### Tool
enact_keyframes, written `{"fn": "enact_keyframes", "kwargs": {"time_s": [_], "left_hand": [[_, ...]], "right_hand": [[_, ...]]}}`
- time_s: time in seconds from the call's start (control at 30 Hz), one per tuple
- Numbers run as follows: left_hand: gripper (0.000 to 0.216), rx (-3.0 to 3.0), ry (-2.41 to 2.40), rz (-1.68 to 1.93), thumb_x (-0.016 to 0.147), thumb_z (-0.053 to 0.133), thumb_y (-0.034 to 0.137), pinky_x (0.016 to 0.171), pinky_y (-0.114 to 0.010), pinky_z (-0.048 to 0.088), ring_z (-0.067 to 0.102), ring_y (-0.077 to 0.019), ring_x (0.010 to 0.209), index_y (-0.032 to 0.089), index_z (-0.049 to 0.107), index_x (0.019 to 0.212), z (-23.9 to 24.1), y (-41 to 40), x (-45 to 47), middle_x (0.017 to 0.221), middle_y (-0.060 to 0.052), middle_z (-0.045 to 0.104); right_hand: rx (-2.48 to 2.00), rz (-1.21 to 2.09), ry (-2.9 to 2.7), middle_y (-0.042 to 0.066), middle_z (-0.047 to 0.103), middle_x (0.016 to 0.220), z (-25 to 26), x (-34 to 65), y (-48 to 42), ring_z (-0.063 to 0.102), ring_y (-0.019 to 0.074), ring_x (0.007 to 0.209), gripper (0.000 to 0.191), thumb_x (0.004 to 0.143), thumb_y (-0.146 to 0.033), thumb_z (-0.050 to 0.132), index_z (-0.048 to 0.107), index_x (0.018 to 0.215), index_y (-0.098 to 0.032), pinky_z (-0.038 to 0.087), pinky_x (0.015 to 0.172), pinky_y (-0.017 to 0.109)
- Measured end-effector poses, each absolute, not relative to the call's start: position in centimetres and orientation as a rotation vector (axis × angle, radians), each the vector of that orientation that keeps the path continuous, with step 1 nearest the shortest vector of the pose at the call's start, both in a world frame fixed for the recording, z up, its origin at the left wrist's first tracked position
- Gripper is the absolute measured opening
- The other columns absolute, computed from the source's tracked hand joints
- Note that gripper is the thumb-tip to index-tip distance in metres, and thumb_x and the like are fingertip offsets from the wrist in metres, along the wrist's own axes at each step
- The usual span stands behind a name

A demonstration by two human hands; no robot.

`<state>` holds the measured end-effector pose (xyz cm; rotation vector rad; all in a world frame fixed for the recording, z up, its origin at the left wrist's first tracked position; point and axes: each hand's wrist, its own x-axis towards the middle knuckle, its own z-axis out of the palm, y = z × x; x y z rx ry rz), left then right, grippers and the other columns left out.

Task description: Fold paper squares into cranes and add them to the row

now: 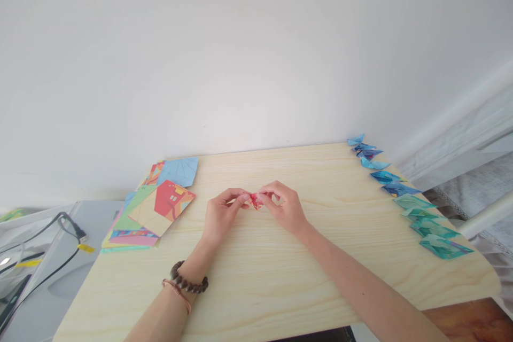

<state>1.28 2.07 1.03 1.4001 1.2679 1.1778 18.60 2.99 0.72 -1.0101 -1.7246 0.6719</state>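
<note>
Both my hands meet at the middle of a light wooden table point(260, 272). My left hand point(222, 215) and my right hand point(282, 207) each pinch one end of a small folded red paper piece point(256, 200), held just above the tabletop. The fingers of both hands are closed on it. A beaded bracelet point(187, 282) sits on my left wrist.
A stack of coloured patterned paper sheets point(150, 208) lies at the table's left. Several folded blue and teal paper shapes point(417, 214) line the right edge. Left of the table are a grey surface and black cables point(64, 224). A white wall stands behind.
</note>
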Motion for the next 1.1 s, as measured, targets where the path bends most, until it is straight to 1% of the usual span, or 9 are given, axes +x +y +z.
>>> {"fn": "enact_keyframes", "kwargs": {"time_s": [0.23, 0.47, 0.57, 0.67, 0.73, 0.83, 0.93, 1.0, 1.1], "left_hand": [[0.025, 1.329, 1.308, 1.256, 0.075, 0.064, 0.036, 0.069, -0.03, 0.054, 0.064, -0.0164, 0.069, 0.014, 0.066, 0.086, 0.7, 2.3, 0.7, 0.089, -0.007, 0.068], [0.024, 1.177, 1.166, 1.366, 0.074, 0.066, 0.033, 0.072, -0.033, 0.056, 0.064, -0.0196, 0.084, 0.012, 0.065, 0.085, 1.0, 2.3, 0.9, 0.097, -0.01, 0.068], [0.024, 1.106, 1.132, 1.395, 0.075, 0.066, 0.032, 0.076, -0.034, 0.055, 0.063, -0.022, 0.094, 0.012, 0.062, 0.087, 1.1, 2.3, 1.0, 0.101, -0.012, 0.068], [0.023, 1.053, 1.099, 1.398, 0.076, 0.065, 0.032, 0.081, -0.036, 0.053, 0.062, -0.0225, 0.098, 0.013, 0.059, 0.087, 1.0, 2.3, 1.0, 0.103, -0.012, 0.067], [0.023, 1.016, 1.075, 1.414, 0.076, 0.065, 0.033, 0.084, -0.036, 0.051, 0.063, -0.0212, 0.097, 0.013, 0.059, 0.086, 0.9, 2.3, 1.1, 0.101, -0.011, 0.068], [0.022, 0.96, 1.029, 1.448, 0.076, 0.065, 0.034, 0.085, -0.033, 0.05, 0.064, -0.0176, 0.09, 0.014, 0.058, 0.084, 0.7, 2.5, 1.2, 0.095, -0.009, 0.069], [0.021, 0.895, 0.987, 1.465, 0.076, 0.065, 0.034, 0.079, -0.027, 0.051, 0.064, -0.0126, 0.08, 0.014, 0.058, 0.082, 0.6, 2.6, 1.4, 0.092, -0.006, 0.068], [0.02, 0.857, 0.967, 1.475, 0.077, 0.064, 0.033, 0.075, -0.024, 0.051, 0.063, -0.0103, 0.076, 0.014, 0.058, 0.082, 0.5, 2.6, 1.4, 0.09, -0.005, 0.067], [0.019, 0.847, 0.963, 1.489, 0.078, 0.063, 0.032, 0.076, -0.024, 0.05, 0.063, -0.0106, 0.078, 0.014, 0.058, 0.084, 0.5, 2.6, 1.5, 0.087, -0.004, 0.067]], "right_hand": [[-1.068, 0.671, -1.621, 0.002, 0.063, 0.077, 1.2, 18.9, 2.8, 0.053, 0.0116, 0.063, 0.012, 0.083, -0.028, 0.054, 0.063, 0.081, -0.02, 0.04, 0.061, 0.025], [-1.133, 0.816, -1.526, 0.003, 0.065, 0.078, 0.5, 19.2, 3.2, 0.059, 0.0137, 0.066, 0.017, 0.083, -0.035, 0.054, 0.061, 0.084, -0.019, 0.043, 0.06, 0.025], [-1.126, 0.946, -1.466, 0.004, 0.067, 0.089, 0.4, 19.2, 3.3, 0.063, 0.015, 0.07, 0.019, 0.084, -0.037, 0.052, 0.058, 0.088, -0.02, 0.045, 0.062, 0.026], [-1.085, 1.039, -1.431, 0.006, 0.066, 0.1, 0.4, 19.1, 3.2, 0.065, 0.016, 0.074, 0.02, 0.084, -0.039, 0.051, 0.056, 0.09, -0.021, 0.047, 0.064, 0.027], [-1.06, 1.055, -1.418, 0.006, 0.066, 0.1, 0.4, 19.0, 3.2, 0.065, 0.0162, 0.075, 0.019, 0.084, -0.039, 0.051, 0.055, 0.09, -0.02, 0.048, 0.065, 0.028], [-0.998, 1.082, -1.372, 0.006, 0.067, 0.094, 0.2, 18.8, 3.3, 0.064, 0.0158, 0.075, 0.019, 0.084, -0.038, 0.051, 0.053, 0.089, -0.02, 0.048, 0.068, 0.03], [-0.93, 1.136, -1.313, 0.006, 0.067, 0.087, 0.1, 18.5, 3.4, 0.064, 0.0159, 0.077, 0.018, 0.085, -0.037, 0.05, 0.051, 0.089, -0.02, 0.049, 0.072, 0.031], [-0.904, 1.18, -1.285, 0.005, 0.066, 0.085, 0.1, 18.4, 3.4, 0.064, 0.016, 0.076, 0.018, 0.085, -0.038, 0.05, 0.05, 0.088, -0.02, 0.049, 0.071, 0.031], [-0.881, 1.25, -1.264, 0.005, 0.066, 0.082, 0.2, 18.2, 3.3, 0.064, 0.016, 0.074, 0.019, 0.084, -0.038, 0.052, 0.049, 0.088, -0.019, 0.049, 0.071, 0.031]]}}
